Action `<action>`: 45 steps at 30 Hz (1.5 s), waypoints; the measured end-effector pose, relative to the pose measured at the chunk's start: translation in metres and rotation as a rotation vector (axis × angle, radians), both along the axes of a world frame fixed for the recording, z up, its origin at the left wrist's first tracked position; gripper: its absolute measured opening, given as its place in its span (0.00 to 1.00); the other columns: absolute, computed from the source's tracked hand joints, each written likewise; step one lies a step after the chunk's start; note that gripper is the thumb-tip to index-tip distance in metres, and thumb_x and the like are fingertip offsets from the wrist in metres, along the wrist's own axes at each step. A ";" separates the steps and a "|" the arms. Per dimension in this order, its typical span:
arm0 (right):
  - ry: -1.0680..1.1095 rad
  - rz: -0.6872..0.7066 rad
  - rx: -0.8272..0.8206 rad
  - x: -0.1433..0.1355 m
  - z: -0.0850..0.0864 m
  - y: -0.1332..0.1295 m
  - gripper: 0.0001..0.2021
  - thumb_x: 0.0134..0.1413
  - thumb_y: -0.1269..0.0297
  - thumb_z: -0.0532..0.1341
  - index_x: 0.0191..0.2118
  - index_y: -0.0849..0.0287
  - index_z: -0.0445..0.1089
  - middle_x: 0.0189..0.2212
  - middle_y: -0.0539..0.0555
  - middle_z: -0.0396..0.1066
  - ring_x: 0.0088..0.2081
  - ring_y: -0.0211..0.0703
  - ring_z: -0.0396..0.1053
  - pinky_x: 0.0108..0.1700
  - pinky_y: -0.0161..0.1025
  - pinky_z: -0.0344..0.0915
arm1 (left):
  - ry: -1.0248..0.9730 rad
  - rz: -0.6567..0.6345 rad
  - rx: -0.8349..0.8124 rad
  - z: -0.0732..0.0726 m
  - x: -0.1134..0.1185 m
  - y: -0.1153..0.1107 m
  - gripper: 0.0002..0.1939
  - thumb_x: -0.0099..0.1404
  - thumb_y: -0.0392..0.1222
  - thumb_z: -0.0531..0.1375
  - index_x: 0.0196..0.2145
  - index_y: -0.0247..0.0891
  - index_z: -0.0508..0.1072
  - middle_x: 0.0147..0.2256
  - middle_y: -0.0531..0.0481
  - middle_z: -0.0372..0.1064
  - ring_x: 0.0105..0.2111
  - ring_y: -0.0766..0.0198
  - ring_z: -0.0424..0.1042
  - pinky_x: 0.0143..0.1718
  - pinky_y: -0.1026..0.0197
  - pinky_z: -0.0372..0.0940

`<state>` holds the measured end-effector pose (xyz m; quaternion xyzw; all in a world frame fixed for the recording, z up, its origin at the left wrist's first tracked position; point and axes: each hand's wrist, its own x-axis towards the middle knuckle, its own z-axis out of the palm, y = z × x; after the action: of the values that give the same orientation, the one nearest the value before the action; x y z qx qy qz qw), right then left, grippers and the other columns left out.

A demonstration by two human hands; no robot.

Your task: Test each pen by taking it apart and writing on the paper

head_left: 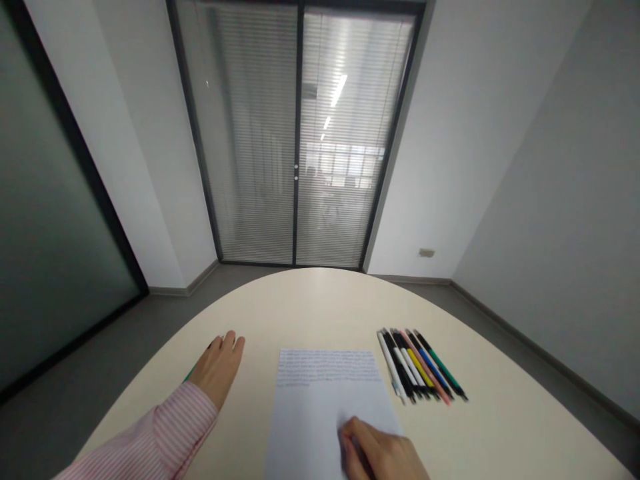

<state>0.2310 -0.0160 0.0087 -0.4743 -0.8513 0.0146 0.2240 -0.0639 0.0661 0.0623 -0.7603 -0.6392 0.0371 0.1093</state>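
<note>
Right hand [384, 453], curled, its hold hidden, lies over partly written paper [306, 427]. A table [320, 307] spreads around it; left of the paper, the left hand [220, 370], fingers slightly parted, grip unclear; right of the paper, pens [419, 368].

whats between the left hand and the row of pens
In the head view, the paper, written on at the top, lies between the left hand and the pens.
</note>
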 end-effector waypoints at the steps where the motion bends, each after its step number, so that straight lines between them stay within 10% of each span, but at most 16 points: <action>1: -0.004 0.001 -0.002 0.000 0.001 0.000 0.10 0.57 0.70 0.47 0.32 0.53 0.63 0.21 0.46 0.74 0.19 0.38 0.74 0.21 0.31 0.59 | -0.001 0.001 -0.001 -0.001 0.000 0.000 0.22 0.60 0.18 0.45 0.43 0.32 0.70 0.43 0.39 0.67 0.41 0.53 0.66 0.40 0.54 0.63; 41: 0.130 -0.012 -0.144 -0.002 0.012 -0.002 0.12 0.59 0.66 0.46 0.32 0.54 0.65 0.22 0.49 0.73 0.22 0.40 0.73 0.25 0.32 0.61 | -0.140 0.050 0.041 0.010 0.003 -0.004 0.16 0.66 0.32 0.49 0.49 0.35 0.68 0.37 0.42 0.73 0.36 0.54 0.74 0.35 0.56 0.67; 45: 0.152 -0.026 -0.179 -0.002 0.014 -0.002 0.13 0.60 0.64 0.45 0.32 0.54 0.65 0.21 0.49 0.72 0.21 0.41 0.73 0.25 0.33 0.61 | -0.414 -0.133 0.253 0.024 0.011 -0.015 0.17 0.66 0.36 0.51 0.53 0.36 0.66 0.37 0.47 0.72 0.34 0.61 0.73 0.38 0.61 0.66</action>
<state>0.2287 -0.0179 0.0231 -0.5010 -0.8208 0.1235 0.2450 -0.0532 0.0508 0.0862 -0.7723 -0.5962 -0.2069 0.0725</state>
